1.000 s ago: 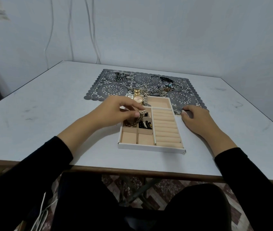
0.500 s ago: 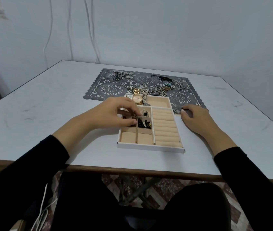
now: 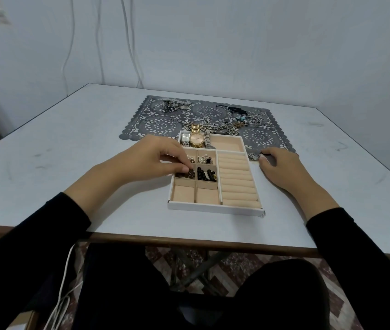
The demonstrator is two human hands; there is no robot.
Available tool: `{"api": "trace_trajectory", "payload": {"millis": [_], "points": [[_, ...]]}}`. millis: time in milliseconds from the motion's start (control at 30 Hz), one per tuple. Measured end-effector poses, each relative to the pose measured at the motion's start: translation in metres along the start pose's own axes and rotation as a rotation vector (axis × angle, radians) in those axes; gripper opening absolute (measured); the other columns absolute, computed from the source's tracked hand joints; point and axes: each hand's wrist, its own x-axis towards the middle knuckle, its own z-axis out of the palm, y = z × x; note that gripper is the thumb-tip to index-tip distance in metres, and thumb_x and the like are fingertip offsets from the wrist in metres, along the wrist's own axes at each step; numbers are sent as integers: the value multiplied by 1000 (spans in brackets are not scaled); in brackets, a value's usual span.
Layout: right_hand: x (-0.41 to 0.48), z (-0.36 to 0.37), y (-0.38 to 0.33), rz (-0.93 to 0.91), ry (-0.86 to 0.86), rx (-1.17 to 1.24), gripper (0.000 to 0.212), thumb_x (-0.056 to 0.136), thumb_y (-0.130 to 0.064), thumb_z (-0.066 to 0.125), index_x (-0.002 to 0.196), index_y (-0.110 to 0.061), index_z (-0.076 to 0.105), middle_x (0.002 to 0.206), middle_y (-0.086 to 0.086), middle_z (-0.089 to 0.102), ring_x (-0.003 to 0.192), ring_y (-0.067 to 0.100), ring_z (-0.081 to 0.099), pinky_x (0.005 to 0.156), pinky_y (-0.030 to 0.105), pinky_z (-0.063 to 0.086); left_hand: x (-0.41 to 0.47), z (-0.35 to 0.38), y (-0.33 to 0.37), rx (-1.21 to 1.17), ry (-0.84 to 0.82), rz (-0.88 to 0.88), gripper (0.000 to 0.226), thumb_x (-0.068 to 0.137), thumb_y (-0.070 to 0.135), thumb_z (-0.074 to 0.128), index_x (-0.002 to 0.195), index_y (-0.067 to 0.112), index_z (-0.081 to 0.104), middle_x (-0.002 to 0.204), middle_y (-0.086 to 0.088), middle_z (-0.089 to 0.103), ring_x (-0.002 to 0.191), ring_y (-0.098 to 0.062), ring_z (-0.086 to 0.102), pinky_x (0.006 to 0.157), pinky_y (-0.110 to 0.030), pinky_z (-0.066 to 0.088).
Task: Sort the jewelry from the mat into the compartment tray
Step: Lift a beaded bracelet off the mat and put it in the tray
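In the compartment tray [image 3: 215, 207], the two nearest cells and the ring rolls are bare. The left hand [image 3: 156, 158] pinches a brown bead bracelet [image 3: 186, 173] in the middle-left cell; watches [image 3: 196, 139] sit at the far end. The right hand [image 3: 279, 166] rests curled beside the tray (holding anything? I cannot tell). Tangled jewelry [image 3: 225, 127] lies unsorted on the mat [image 3: 263, 139].

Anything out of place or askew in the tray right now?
The gold watch lies propped over the far rim of the tray, its band reaching out above the mat instead of lying flat in the wide compartment. Nothing looks spilled or damaged.
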Motion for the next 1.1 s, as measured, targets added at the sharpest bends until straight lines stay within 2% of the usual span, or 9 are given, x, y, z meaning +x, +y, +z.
{"api": "trace_trajectory", "payload": {"millis": [267,433,633,833,933,1033,1100], "points": [[0,0,0,6,-5,0,34,96,-23,51,125,-9,59,126,7,61,119,23,51,88,18,27,0,1,7,76,11,-31,16,78,14,80,93,20,79,87,11,72,80,-1,69,78,-19,56],[1,0,0,4,-4,2,34,96,-24,51,125,-9,59,126,7,61,119,22,51,89,19,28,4,1,13,111,-23,-137,16,77,14,81,90,23,79,84,15,72,77,4,69,79,-18,56],[0,1,1,0,1,2,34,96,-24,51,124,-9,60,126,7,61,119,22,51,88,18,28,15,-4,21,233,-161,-221,16,80,17,79,93,27,79,87,16,74,79,7,66,80,-16,53],[0,-2,0,-3,-3,16,34,96,-24,51,125,-9,59,126,7,61,119,22,51,87,17,28,15,-14,16,7,-154,-274,20,79,18,79,95,29,78,85,22,74,84,8,67,74,-4,44],[3,-3,1,5,-2,30,32,95,-24,53,122,-9,62,124,6,62,117,21,52,87,17,30,15,-19,7,-112,-75,-270,20,79,22,78,98,24,77,88,15,76,90,0,69,81,-10,47],[10,-5,1,25,24,45,27,94,-24,53,114,-12,66,113,4,66,101,17,54,83,20,34,21,-21,-7,-182,47,-281,23,79,30,75,101,21,77,95,8,76,97,-9,70,91,-27,52],[19,-4,2,55,48,51,24,93,-25,53,109,-14,67,105,2,66,91,13,51,80,22,36,30,-20,-16,-214,126,-291,23,84,31,71,104,20,75,99,2,75,97,-14,70,90,-28,55]]}}
